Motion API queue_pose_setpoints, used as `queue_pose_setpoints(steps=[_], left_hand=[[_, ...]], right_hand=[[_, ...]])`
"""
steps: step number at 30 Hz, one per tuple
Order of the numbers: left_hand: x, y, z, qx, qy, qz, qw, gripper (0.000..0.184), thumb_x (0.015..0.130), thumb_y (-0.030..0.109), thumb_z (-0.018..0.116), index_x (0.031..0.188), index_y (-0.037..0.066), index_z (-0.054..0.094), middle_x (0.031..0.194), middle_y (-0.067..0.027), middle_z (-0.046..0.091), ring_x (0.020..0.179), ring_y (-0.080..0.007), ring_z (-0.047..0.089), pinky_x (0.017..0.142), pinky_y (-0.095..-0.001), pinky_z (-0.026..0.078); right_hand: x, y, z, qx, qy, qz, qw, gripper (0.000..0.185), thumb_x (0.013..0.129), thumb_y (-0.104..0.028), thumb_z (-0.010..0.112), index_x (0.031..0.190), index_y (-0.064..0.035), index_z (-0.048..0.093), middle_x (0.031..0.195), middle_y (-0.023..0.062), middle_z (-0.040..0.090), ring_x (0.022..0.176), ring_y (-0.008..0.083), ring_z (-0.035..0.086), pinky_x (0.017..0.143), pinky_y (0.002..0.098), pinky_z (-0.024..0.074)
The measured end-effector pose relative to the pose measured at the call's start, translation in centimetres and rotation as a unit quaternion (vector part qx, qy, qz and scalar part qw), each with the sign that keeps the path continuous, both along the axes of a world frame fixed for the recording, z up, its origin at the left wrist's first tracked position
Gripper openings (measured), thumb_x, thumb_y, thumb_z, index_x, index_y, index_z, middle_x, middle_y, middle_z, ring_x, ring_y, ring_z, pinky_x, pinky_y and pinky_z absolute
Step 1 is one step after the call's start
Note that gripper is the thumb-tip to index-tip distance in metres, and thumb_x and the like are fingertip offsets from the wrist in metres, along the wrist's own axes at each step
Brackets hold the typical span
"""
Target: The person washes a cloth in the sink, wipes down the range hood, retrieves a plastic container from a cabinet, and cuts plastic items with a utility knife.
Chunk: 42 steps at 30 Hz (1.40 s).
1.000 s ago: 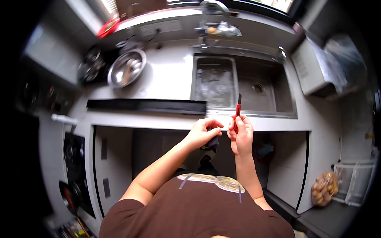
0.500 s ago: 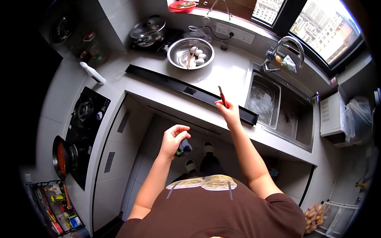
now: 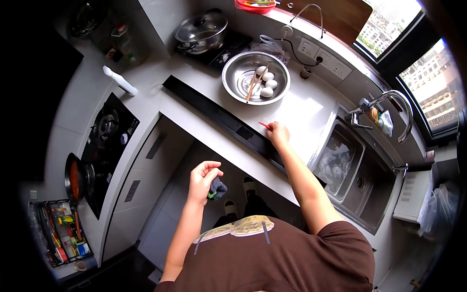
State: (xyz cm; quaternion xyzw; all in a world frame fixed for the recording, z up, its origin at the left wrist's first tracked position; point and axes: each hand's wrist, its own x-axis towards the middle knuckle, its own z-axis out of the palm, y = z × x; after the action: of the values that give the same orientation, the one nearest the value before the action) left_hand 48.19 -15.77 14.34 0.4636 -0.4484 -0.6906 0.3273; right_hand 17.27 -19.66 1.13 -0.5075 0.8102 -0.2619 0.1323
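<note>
My right hand (image 3: 278, 134) is closed around a small red-handled knife (image 3: 265, 125), just above the counter beside the long black strip-like panel (image 3: 219, 113). A dark patch (image 3: 244, 133) shows on that panel near the hand. Over the floor in front of the counter, my left hand (image 3: 202, 181) is curled, fingertips together, with a dark grey cloth (image 3: 218, 189) with a green edge held at its palm side. Behind the panel sits a steel bowl (image 3: 233, 92) with several white eggs (image 3: 269, 84) and wooden chopsticks (image 3: 251, 89).
At right is a double sink (image 3: 340, 160) with a curved faucet (image 3: 406, 114). A lidded pot (image 3: 202, 34) stands at the back. On the left are a gas hob (image 3: 109, 141), a pan (image 3: 74, 180) with red contents, a white bottle (image 3: 119, 80) and a wire basket (image 3: 61, 233).
My right hand has lowered the knife from upright above the panel to near the counter surface behind it. My left hand still holds the cloth. The camera view has shifted and tilted.
</note>
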Motion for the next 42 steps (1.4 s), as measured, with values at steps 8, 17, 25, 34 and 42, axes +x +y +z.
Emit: queue_pose_setpoints(steps=[8, 17, 25, 34, 42], left_hand=[[-7.6, 0.0, 0.5, -0.216, -0.138, -0.039, 0.966, 0.026, 0.076, 0.005, 0.07, 0.1, 0.0, 0.063, 0.092, -0.0039, 0.064, 0.081, -0.0069, 0.058, 0.073, -0.0228, 0.046], [-12.8, 7.6, 4.6, -0.477, -0.155, -0.088, 0.861, 0.049, 0.066, 0.01, 0.077, 0.11, 0.004, 0.059, 0.1, -0.0107, 0.063, 0.092, -0.0277, 0.062, 0.079, -0.0351, 0.049], [-13.5, 16.7, 4.4, -0.237, 0.146, -0.073, 0.958, 0.043, 0.075, 0.005, 0.073, 0.113, 0.001, 0.052, 0.108, -0.0133, 0.064, 0.084, -0.0128, 0.062, 0.073, -0.0246, 0.048], [-16.2, 23.7, 8.0, 0.032, 0.352, -0.198, 0.914, 0.05, 0.087, 0.033, 0.063, 0.12, -0.001, 0.047, 0.117, -0.0237, 0.056, 0.064, -0.0149, 0.058, 0.059, -0.0243, 0.052], [-24.3, 28.5, 9.0, 0.074, 0.315, -0.259, 0.91, 0.045, 0.089, 0.028, 0.059, 0.121, -0.001, 0.045, 0.115, -0.0236, 0.058, 0.067, -0.0169, 0.058, 0.06, -0.0269, 0.052]], right_hand=[[-1.0, 5.3, 7.9, -0.132, -0.333, 0.069, 0.931, 0.012, 0.084, -0.002, 0.063, 0.095, -0.0004, 0.069, 0.075, 0.0036, 0.065, 0.07, 0.0088, 0.058, 0.065, 0.0236, 0.0464], [1.3, 18.9, 17.9, -0.169, -0.299, 0.192, 0.919, 0.016, 0.077, 0.002, 0.066, 0.093, -0.0021, 0.069, 0.073, 0.0054, 0.06, 0.059, 0.0085, 0.05, 0.055, 0.0221, 0.0418], [1.7, 31.1, 20.2, -0.324, -0.458, 0.049, 0.826, 0.018, 0.093, -0.012, 0.048, 0.11, -0.0055, 0.045, 0.08, 0.0078, 0.059, 0.056, 0.0031, 0.038, 0.052, 0.0166, 0.0293], [-0.7, 42.8, 23.3, -0.303, -0.432, -0.025, 0.849, 0.014, 0.092, -0.007, 0.047, 0.105, -0.0022, 0.051, 0.082, 0.0053, 0.06, 0.063, 0.005, 0.046, 0.06, 0.0181, 0.0369], [-5.2, 50.9, 24.5, -0.293, -0.322, -0.058, 0.898, 0.017, 0.092, -0.003, 0.05, 0.109, 0.0014, 0.052, 0.088, 0.0058, 0.061, 0.085, 0.0108, 0.058, 0.079, 0.0233, 0.0444]])
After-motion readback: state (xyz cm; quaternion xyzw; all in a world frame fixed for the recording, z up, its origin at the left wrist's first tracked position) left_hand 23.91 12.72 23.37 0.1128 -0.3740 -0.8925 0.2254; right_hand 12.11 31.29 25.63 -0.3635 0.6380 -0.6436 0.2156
